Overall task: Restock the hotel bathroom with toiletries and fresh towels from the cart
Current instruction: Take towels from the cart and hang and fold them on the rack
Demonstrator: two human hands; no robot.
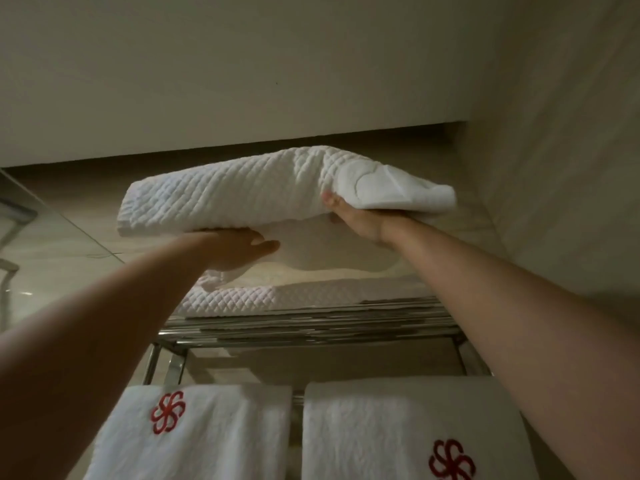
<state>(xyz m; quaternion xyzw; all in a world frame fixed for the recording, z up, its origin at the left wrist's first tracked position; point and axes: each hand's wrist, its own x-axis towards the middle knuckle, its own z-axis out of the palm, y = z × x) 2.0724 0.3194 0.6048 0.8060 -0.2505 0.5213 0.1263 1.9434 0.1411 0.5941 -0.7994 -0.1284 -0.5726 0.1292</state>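
So far, I judge the towel side of the job well advanced: two white hand towels with a red flower emblem, one on the left and one on the right, already hang side by side at the bottom of the view, and a folded quilted towel already lies on the chrome rack shelf above them. What I have in hand is a second folded quilted towel, held up in the air above the one on the shelf and not yet set down. Toiletries and the cart are nowhere in view, so I cannot say how that part stands.

Both my arms reach up and forward. My left hand is under the towel's near left edge, palm up, fingers curled beneath the fold, bearing its weight. My right hand is under the right end, thumb showing against the cloth, the towel's end draped over it. Both hands are closed on the towel from below, and it sags a little between them. To my eye the next move is simply lowering it squarely onto the stack.
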